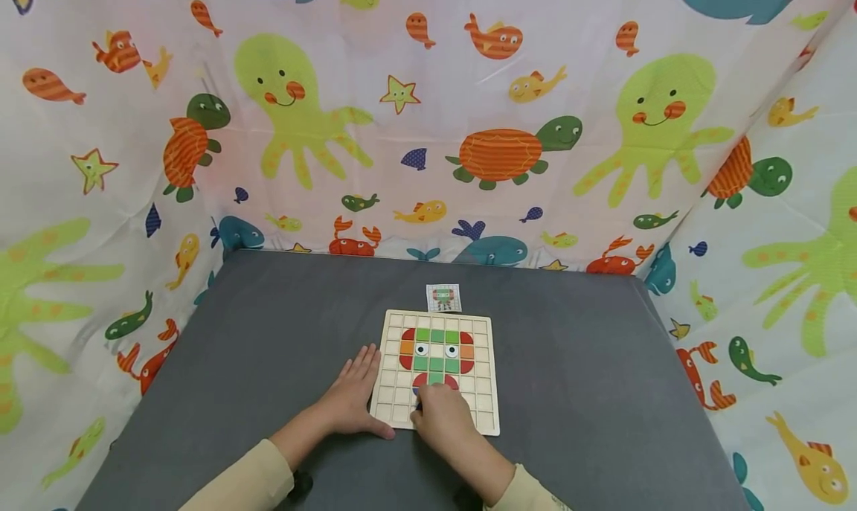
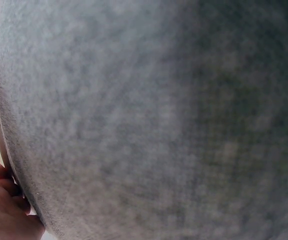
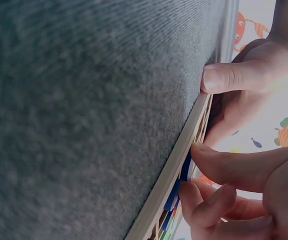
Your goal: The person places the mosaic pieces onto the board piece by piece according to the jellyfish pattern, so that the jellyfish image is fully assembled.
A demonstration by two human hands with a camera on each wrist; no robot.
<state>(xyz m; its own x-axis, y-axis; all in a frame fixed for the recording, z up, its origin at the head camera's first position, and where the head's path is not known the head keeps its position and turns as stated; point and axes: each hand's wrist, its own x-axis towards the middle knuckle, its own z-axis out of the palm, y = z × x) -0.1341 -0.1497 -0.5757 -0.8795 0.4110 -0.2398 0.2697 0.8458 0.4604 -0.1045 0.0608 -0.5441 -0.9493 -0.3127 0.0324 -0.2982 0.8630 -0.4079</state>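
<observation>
A square wooden grid board [image 1: 483,399] lies on the grey table, bearing red, orange, green and eye-marked tiles [image 1: 437,351] arranged as a face. My left hand [image 1: 351,396] rests at the board's left edge, fingers extended and thumb at the near corner. Over the lower middle of the board, my right hand [image 1: 445,418] pinches a dark blue tile [image 3: 186,167] between thumb and curled fingers, close to the board surface. Another blue tile [image 3: 172,195] sits beside it in the right wrist view. My right hand covers part of the lower rows.
Behind the board's far edge lies a small picture card [image 1: 443,297] with a similar coloured figure. The grey tabletop [image 1: 569,362] extends around the board. A curtain with sea animals [image 1: 402,184] encloses the back and sides.
</observation>
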